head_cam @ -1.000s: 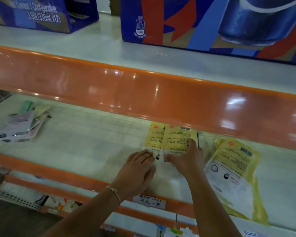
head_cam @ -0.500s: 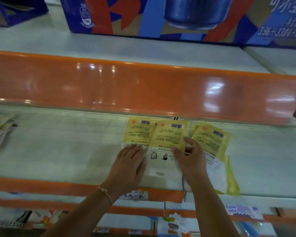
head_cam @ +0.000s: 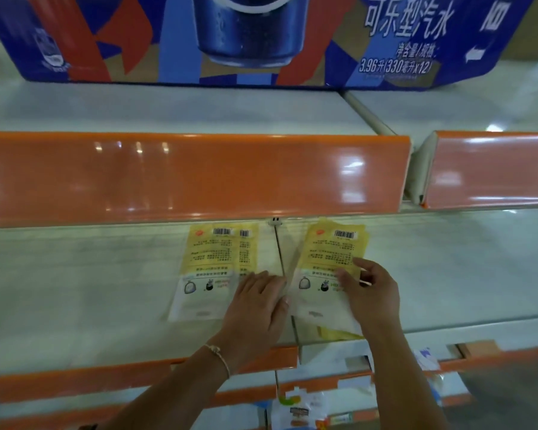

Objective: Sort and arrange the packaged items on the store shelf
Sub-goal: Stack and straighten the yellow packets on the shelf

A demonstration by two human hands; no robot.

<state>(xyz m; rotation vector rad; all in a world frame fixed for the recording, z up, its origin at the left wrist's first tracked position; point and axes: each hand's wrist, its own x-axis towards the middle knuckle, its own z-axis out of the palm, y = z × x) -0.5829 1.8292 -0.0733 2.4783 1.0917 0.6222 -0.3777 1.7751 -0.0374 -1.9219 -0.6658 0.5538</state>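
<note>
Two hands work on a pale store shelf in the single head view. Left of a thin metal divider lie two overlapping yellow-and-white packets, flat, barcodes at the far end. The left hand rests palm down on the near right corner of these packets, its fingers straight and close together, holding nothing; a thin bracelet circles its wrist. Right of the divider lies a second small pile of the same packets, its near end reaching the shelf's front edge. The right hand is on this pile, its fingers bent and pinching the top packet's right edge, thumb towards the far side. An orange shelf-edge strip of the shelf above crosses the view just beyond the packets. On that upper shelf stands a large blue drinks carton printed with a can. Below the near shelf edge, a small packet hangs, blurred.
</note>
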